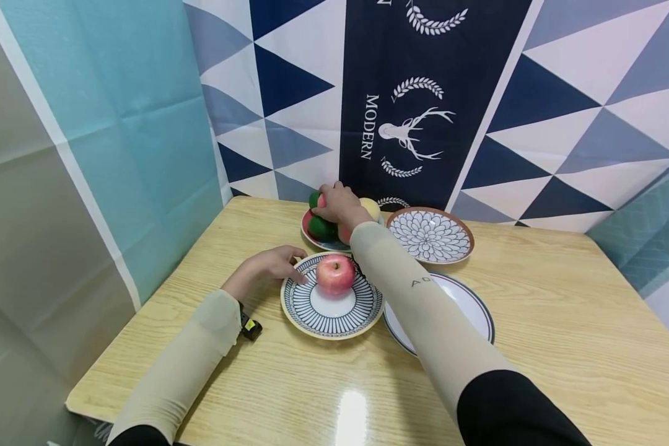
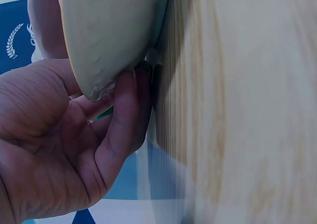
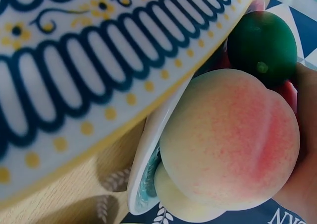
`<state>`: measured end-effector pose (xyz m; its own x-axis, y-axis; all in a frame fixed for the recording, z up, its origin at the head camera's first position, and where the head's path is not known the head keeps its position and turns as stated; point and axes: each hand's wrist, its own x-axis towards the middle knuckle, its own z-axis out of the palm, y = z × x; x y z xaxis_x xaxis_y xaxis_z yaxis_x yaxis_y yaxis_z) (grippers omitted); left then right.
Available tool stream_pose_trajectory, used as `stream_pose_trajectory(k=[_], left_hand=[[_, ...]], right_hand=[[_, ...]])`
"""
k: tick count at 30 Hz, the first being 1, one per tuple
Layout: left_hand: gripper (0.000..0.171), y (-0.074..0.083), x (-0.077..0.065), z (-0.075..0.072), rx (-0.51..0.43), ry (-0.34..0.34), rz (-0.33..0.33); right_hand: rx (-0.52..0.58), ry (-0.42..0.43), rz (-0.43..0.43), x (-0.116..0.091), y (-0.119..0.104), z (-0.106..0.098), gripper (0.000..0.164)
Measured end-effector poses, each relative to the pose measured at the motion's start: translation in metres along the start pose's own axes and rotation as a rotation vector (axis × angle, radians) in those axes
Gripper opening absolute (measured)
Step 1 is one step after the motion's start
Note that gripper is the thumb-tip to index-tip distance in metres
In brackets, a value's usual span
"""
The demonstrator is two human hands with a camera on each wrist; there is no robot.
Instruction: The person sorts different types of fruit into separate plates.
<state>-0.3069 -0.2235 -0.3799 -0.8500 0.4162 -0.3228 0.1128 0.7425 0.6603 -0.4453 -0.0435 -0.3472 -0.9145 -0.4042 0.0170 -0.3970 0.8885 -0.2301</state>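
Note:
My left hand (image 1: 275, 263) holds the near-left rim of a deep striped plate (image 1: 334, 328), thumb over the edge and fingers bent underneath. In the left wrist view the plate's pale underside (image 2: 111, 30) rises above those fingers. A red apple (image 1: 336, 274) sits in this plate. Behind it, my right hand (image 1: 342, 205) reaches over a fruit plate (image 1: 330, 244) and grips a pinkish-red fruit (image 1: 321, 201) between thumb and fingers. Around that hand lie green fruits (image 1: 321, 228), a pale yellow fruit (image 1: 370, 208) and a peach (image 3: 230, 140), large in the right wrist view.
A brown-rimmed plate with a petal pattern (image 1: 430, 235) stands at the back right. Nearer, a white plate with dark rim lines (image 1: 468, 303) lies partly under my right forearm. Patterned cloth (image 1: 401, 130) hangs behind the wooden table (image 1: 563, 322).

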Motion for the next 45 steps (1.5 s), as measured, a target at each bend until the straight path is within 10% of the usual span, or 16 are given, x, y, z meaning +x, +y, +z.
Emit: stream_pose_trajectory(k=[45], left_hand=[[0.037, -0.001, 0.0, -0.002, 0.015, -0.006, -0.012]], right_hand=[[-0.044, 0.042, -0.097, -0.001, 0.002, -0.004, 0.061]])
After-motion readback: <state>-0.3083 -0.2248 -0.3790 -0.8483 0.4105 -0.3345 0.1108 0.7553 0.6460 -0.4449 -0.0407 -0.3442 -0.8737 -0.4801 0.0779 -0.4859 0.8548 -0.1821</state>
